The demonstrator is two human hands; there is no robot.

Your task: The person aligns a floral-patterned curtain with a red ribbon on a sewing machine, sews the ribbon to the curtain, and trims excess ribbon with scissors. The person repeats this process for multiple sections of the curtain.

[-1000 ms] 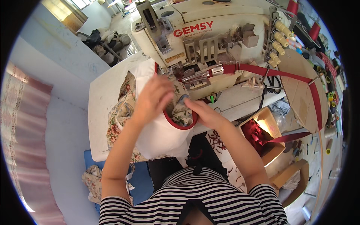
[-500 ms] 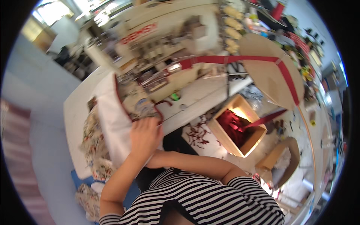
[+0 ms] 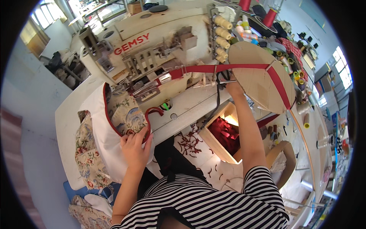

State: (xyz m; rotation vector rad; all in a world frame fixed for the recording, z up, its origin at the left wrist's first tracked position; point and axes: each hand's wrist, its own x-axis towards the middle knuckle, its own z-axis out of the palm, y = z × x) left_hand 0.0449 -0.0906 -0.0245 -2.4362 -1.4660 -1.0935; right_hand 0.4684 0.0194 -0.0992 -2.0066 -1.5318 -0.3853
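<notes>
My left hand [image 3: 135, 149] grips the near edge of a floral fabric piece [image 3: 127, 114] with a white backing and dark red binding along its rim. A loose tail of the red binding [image 3: 148, 114] curls over the machine bed. My right arm stretches forward, and my right hand [image 3: 234, 87] is beside a dark, looped thing [image 3: 223, 76] with a thin metal bar, at the right end of the sewing machine [image 3: 164, 42]. My right fingertips are hard to make out. A red tape [image 3: 228, 68] runs across to the machine's metal binding guide [image 3: 146, 89].
Beneath the table edge, a wooden box [image 3: 217, 146] holds red tape. Red scraps [image 3: 187, 144] litter the floor. A round cardboard disc [image 3: 251, 72] stands right of the machine, with several thread spools [image 3: 270, 17] beyond. More floral fabric [image 3: 89, 152] hangs at the left.
My right hand has left the fabric beside my left hand and reached forward and right, to the machine's end. My left hand stays on the fabric's edge.
</notes>
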